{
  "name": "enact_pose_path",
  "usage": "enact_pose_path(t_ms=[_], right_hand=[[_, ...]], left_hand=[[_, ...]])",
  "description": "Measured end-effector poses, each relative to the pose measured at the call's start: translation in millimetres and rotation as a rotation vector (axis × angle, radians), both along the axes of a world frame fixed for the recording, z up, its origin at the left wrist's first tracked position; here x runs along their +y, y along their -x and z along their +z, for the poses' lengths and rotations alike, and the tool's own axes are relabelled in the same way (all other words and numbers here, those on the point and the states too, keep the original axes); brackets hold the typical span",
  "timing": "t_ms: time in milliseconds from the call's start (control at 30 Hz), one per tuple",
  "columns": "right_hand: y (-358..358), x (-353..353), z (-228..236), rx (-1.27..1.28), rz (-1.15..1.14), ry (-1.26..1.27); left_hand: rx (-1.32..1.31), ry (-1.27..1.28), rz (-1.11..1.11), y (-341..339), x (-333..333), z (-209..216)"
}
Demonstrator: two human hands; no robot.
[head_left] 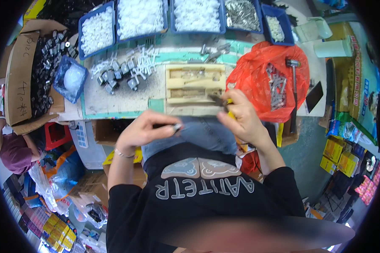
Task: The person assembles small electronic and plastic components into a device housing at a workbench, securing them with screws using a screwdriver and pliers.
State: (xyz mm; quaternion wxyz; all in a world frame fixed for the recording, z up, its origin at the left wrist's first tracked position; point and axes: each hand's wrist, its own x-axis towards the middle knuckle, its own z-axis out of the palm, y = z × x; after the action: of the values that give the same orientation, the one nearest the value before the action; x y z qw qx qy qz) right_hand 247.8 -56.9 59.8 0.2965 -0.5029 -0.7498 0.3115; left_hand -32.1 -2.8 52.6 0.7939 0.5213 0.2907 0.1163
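My left hand (147, 130) is closed in a pinch at the table's near edge. Between thumb and fingers sits a small silvery metal piece (177, 127), too small to make out fully. My right hand (242, 116) is wrapped round a pair of pliers (217, 99) with dark jaws and yellow on the handles. The jaws point left, over the near right corner of a cream-coloured block fixture (196, 85). That block has two recessed slots with small metal bits in them. Whether the plier jaws grip anything cannot be seen.
Blue trays (171, 17) of white plastic parts and metal pins line the back. Grey metal blocks (109, 78) and white branched pieces lie left. An open carton (19, 76) stands farther left. Right are a red plastic bag (251, 63) of metal parts and a hammer (294, 80).
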Motion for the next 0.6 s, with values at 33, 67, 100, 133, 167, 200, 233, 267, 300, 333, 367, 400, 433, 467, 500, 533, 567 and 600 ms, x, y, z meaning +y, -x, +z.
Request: enact_pose_path(t_ms=[33,67,100,133,167,200,233,267,300,333,367,400,433,467,500,533,567,600], right_hand=[[-6.7,1.3,1.5,0.021,-0.18,0.094],[-10.8,5.7,4.6,-0.173,-0.369,0.265],[-16.7,7.9,1.5,-0.179,-0.367,0.235],[-24.3,7.0,-11.1,-0.332,-0.392,0.151],[-30.2,7.8,-12.8,-0.477,-0.417,0.066],[-29.6,10.0,-9.3,-0.495,-0.402,0.043],[-33.0,15.2,-4.9,-0.501,-0.408,0.02],[-37.5,19.8,1.8,-0.499,-0.38,0.082],[-42.2,26.0,8.3,-0.489,-0.344,0.146],[-49.1,39.2,10.1,-0.481,-0.319,0.087],[-51.2,57.9,13.4,-0.475,-0.307,0.073],[-53.9,77.1,25.8,-0.425,-0.342,-0.079],[-61.0,95.6,36.3,-0.371,-0.383,-0.231],[-69.5,120.6,36.1,-0.34,-0.362,-0.338],[-78.9,150.0,32.3,-0.303,-0.338,-0.446],[-88.3,182.2,24.5,-0.291,-0.315,-0.437],[-99.6,213.5,16.3,-0.286,-0.299,-0.427],[-107.8,243.5,10.3,-0.298,-0.344,-0.346]], left_hand=[[0.074,-0.029,-0.096,14.6,3.3,-4.4],[0.214,-0.012,-0.181,26.4,5.5,-12.7],[0.368,0.004,-0.254,40.4,2.6,-11.6],[0.466,-0.162,-0.315,54.0,-1.4,-26.3],[0.572,-0.33,-0.368,65.6,-6.4,-40.7],[0.765,-0.387,-0.4,75.6,-13.4,-51.6],[0.953,-0.441,-0.434,85.6,-19.5,-68.2],[1.021,-0.551,-0.431,104.2,-26.1,-100.2],[1.099,-0.653,-0.421,123.2,-31.7,-131.6],[1.231,-0.622,-0.476,134.6,-33.9,-154.9],[1.369,-0.577,-0.529,145.3,-36.2,-175.3],[1.486,-0.485,-0.586,152.7,-33.8,-198.8],[1.481,-0.5,-0.58,160.3,-33.8,-217.3],[1.539,-0.66,-0.51,171.7,-39.2,-235.0],[1.596,-0.819,-0.433,180.6,-45.3,-248.1],[1.666,-0.796,-0.433,184.9,-50.0,-258.0],[1.665,-0.804,-0.422,181.0,-45.9,-256.7],[1.597,-0.773,-0.329,172.3,-43.6,-248.2]])
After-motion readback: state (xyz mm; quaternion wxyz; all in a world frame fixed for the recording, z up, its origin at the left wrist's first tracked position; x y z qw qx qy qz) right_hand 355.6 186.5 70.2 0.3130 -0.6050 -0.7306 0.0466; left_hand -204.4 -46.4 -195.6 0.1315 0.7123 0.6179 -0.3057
